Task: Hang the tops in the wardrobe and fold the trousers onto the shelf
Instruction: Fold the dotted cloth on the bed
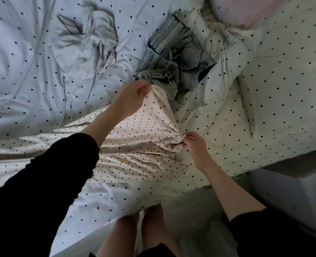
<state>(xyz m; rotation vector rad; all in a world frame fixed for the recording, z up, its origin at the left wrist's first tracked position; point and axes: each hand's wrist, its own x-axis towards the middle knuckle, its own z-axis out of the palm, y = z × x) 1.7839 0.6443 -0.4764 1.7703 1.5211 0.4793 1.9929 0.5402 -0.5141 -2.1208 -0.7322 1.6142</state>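
A cream garment with small black dots (146,138) lies spread across the bed's near edge. My left hand (133,97) pinches its upper corner and lifts it a little off the bed. At the garment's right edge, my right hand (195,143) pinches a fold of the same cloth. Just beyond my left hand sits a crumpled pile of light blue denim (174,62). Farther left on the duvet lies a rumpled white garment (90,41). No wardrobe or shelf is in view.
The bed is covered by a white duvet with dark dots (23,71), bunched up at the right (227,52). A pink pillow (246,13) shows at the top right. My bare legs stand on the grey floor (187,216) by the bed's edge. A pale box-like object (287,186) stands at the right.
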